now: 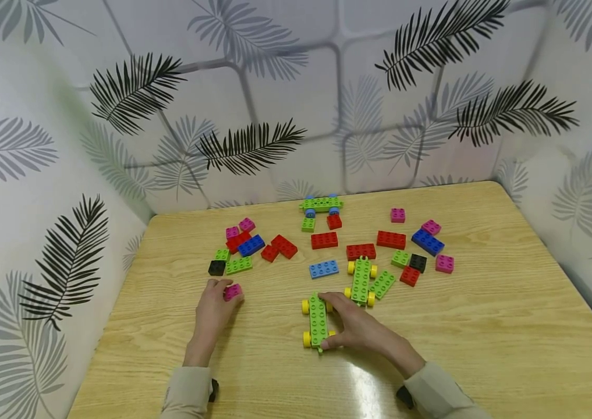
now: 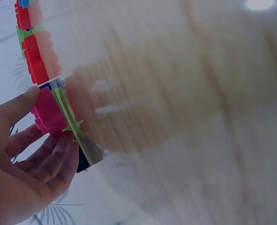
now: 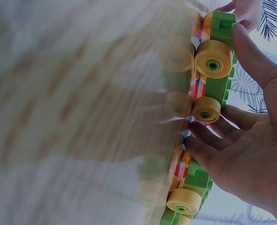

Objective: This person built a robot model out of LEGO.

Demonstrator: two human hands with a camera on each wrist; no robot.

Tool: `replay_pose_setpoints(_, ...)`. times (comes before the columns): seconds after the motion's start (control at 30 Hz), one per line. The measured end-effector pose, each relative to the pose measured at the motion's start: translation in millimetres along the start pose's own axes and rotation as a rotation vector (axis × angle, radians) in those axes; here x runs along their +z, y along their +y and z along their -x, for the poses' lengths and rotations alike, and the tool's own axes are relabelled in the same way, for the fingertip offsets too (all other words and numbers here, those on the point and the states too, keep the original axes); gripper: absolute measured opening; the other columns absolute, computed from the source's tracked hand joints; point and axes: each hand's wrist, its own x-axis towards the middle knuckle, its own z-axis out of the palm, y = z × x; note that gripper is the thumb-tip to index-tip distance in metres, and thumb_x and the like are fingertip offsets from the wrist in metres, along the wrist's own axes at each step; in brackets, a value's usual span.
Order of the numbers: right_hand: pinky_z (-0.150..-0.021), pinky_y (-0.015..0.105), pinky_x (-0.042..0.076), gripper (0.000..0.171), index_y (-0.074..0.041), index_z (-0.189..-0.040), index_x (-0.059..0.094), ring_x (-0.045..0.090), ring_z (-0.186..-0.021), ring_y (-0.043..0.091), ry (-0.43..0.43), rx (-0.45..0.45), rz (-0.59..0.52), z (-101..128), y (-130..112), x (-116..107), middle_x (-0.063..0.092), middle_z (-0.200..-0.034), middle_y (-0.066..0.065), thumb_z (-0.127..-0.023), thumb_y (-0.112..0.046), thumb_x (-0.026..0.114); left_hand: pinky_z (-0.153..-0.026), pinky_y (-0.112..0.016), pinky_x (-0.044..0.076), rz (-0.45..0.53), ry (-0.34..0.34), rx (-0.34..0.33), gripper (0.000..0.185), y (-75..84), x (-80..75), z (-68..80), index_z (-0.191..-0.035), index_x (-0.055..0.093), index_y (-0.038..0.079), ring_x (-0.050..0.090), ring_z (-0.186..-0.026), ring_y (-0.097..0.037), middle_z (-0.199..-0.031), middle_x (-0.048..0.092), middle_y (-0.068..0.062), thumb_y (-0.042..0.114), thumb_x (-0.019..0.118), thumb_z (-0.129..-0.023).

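Note:
My right hand point(image 1: 328, 321) grips a green wheeled base point(image 1: 318, 320) with yellow wheels near the table's front middle, thumb at its near end and fingers at its far end. In the right wrist view the same wheeled base point(image 3: 220, 75) lies along my thumb. A second green wheeled base point(image 1: 361, 281) stands just behind it and shows as the second base point(image 3: 190, 190) low in that view. My left hand point(image 1: 224, 291) pinches a small pink brick point(image 1: 233, 291) that rests on the table; the left wrist view shows the pink brick point(image 2: 47, 112) between thumb and fingers.
Loose red, blue, green, pink and black bricks are scattered across the wooden table point(image 1: 484, 326) behind my hands. A third green wheeled base point(image 1: 321, 204) with blue wheels stands at the back edge. Leaf-patterned walls close the table in on three sides.

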Motion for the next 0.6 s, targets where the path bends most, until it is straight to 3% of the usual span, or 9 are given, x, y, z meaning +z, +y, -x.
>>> replay_pose_setpoints(0.6, -0.109, 0.050, 0.030, 0.094, -0.002, -0.146, 0.036, 0.034, -0.136, 0.036, 0.008, -0.016, 0.005, 0.4, 0.5, -0.2, 0.037, -0.147, 0.018, -0.072, -0.033, 0.085, -0.078, -0.038, 0.047, 0.017, -0.039, 0.032, 0.040, 10.1, 5.0, 2.3, -0.116, 0.064, -0.001, 0.052, -0.087, -0.024, -0.104, 0.053, -0.012, 0.023, 0.074, -0.086)
